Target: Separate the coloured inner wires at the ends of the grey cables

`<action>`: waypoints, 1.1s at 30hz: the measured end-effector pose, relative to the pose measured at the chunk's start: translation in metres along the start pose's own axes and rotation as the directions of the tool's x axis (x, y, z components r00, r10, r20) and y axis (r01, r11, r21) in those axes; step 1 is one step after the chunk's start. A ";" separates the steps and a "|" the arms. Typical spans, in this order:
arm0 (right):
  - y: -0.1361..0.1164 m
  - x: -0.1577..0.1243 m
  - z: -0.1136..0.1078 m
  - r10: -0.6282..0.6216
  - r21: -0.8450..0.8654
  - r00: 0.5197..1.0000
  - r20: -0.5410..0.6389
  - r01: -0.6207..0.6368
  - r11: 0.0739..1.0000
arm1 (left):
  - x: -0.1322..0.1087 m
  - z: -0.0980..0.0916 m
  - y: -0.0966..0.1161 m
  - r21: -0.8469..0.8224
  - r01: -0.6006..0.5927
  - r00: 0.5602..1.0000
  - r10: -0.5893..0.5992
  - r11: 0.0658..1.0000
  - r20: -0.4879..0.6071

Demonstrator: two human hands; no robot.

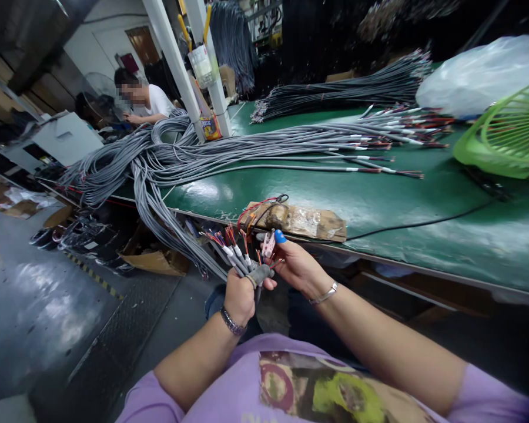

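My left hand (240,296) is closed in a fist round a bunch of grey cables (233,255), whose stripped ends with red and dark wires fan upward. My right hand (293,264) is close beside it, pinching a small clip-like piece (268,242) at the cable ends; one fingertip wears a blue cover (280,237). Both hands hover just in front of the edge of the green workbench (379,200). The grey cables run from my left hand down and back up onto the bench.
A big pile of grey cables (247,150) lies across the bench, ends to the right. A brown taped block with wires (297,220) sits at the bench edge. A green fan guard (509,135) and a plastic bag (480,73) are right. Another person (143,100) works far left.
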State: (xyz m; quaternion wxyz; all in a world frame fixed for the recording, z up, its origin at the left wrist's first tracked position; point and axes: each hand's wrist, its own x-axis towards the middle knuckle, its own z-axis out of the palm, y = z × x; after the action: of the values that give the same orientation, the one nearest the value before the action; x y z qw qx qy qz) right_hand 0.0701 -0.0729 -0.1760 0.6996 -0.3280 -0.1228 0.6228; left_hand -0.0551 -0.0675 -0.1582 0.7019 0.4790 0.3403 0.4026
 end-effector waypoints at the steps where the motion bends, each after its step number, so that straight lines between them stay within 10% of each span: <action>1: 0.000 0.000 0.000 0.003 -0.001 1.000 0.007 -0.003 1.000 | 0.000 0.000 -0.001 0.006 0.000 1.000 0.000 1.000 0.003; 9: -0.008 -0.009 -0.002 0.133 0.015 0.988 0.081 -0.135 0.991 | -0.010 -0.008 -0.002 -0.047 -0.044 0.999 0.045 0.998 0.017; 33: 0.001 0.001 0.003 0.022 0.019 0.995 0.095 -0.024 1.000 | -0.001 -0.001 -0.001 -0.062 -0.073 0.995 0.069 0.995 -0.070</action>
State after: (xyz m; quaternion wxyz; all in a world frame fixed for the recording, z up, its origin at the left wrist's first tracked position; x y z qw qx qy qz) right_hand 0.0676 -0.0712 -0.1745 0.6890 -0.2925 -0.1458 0.6469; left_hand -0.0566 -0.0683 -0.1597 0.6902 0.4538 0.3337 0.4542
